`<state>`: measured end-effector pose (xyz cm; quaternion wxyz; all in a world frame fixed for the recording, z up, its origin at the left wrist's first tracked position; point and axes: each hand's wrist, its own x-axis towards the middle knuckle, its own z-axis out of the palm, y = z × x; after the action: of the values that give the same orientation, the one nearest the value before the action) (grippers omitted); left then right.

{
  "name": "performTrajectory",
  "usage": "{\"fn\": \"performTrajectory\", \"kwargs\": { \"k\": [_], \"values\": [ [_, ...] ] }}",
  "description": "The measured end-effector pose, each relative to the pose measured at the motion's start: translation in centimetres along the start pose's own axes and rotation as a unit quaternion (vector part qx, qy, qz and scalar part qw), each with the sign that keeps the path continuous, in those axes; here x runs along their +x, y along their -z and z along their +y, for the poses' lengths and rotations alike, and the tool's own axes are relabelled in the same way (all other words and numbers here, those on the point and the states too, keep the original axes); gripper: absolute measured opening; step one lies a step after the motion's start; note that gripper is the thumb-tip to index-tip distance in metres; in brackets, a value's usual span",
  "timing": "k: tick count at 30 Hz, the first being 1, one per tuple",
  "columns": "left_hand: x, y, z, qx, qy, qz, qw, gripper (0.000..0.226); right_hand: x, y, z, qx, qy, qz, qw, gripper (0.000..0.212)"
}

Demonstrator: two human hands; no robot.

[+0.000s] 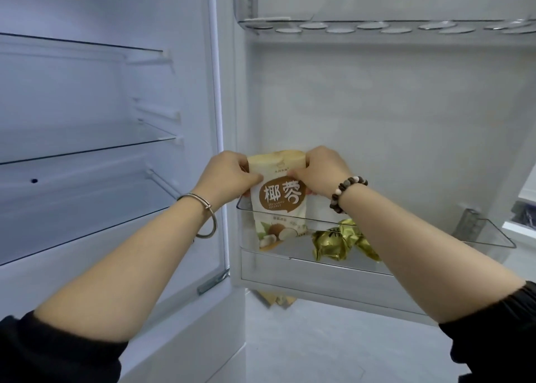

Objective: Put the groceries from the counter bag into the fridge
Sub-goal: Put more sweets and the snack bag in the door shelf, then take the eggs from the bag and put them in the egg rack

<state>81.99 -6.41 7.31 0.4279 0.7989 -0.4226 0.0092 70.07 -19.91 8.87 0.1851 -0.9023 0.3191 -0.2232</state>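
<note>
**Coconut pouch held upright in the door bin**

The left hand (229, 173) and right hand (322, 173) each pinch a top corner of the desiccated coconut pouch (278, 205). The pouch stands upright at the hinge end of the clear door bin (478, 231). Just beside the pouch in that bin lie gold foil packets (336, 243). The fridge (87, 150) shelves sit beyond the bin's hinge end.

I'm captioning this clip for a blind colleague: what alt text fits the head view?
The left hand and right hand grip the top of a desiccated coconut pouch standing upright in a clear door bin of an open fridge, beside gold foil packets. An egg tray sits higher on the door; glass shelves show inside the fridge.
</note>
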Motion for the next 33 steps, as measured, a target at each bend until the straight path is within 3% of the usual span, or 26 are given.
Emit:
{"fn": "performTrajectory", "kwargs": {
  "k": [4,8,11,13,16,21,24,28,33],
  "values": [
    [-0.1,-0.6,-0.5,0.051,-0.002,0.031,0.998,0.016,-0.2,-1.5,0.2,-0.034,0.0,-0.047,0.998,0.033],
    [-0.8,-0.9,-0.6,0.056,-0.028,0.117,0.991,0.018,-0.7,-1.2,0.4,-0.036,-0.002,-0.009,0.999,0.03],
    [-2.0,-1.5,-0.2,0.068,-0.127,0.234,0.961,0.03,-1.8,-0.5,0.8,-0.064,0.008,0.068,0.996,0.029],
    [-2.5,-2.1,0.3,0.094,-0.22,0.273,0.932,0.034,-2.5,0.0,1.2,-0.066,0.017,0.113,0.991,0.032],
    [-2.6,-3.5,1.9,0.128,-0.302,0.213,0.92,0.045,-3.6,0.8,2.1,-0.093,0.038,0.172,0.98,0.033],
    [-2.7,-7.1,5.7,0.196,-0.31,0.119,0.923,0.061,-6.4,2.8,5.8,-0.156,0.067,0.323,0.931,0.041],
    [-3.4,-10.3,8.4,0.212,-0.307,0.063,0.925,0.066,-9.6,4.8,8.9,-0.187,0.016,0.337,0.923,0.049],
    [-5.5,-15.5,12.9,0.181,-0.389,0.04,0.902,0.071,-15.4,7.9,13.8,-0.237,-0.042,0.386,0.89,0.057],
    [-9.8,-22.1,19.9,0.112,-0.485,-0.011,0.867,0.072,-24.0,11.6,19.8,-0.296,-0.168,0.378,0.861,0.066]
  ]
}}
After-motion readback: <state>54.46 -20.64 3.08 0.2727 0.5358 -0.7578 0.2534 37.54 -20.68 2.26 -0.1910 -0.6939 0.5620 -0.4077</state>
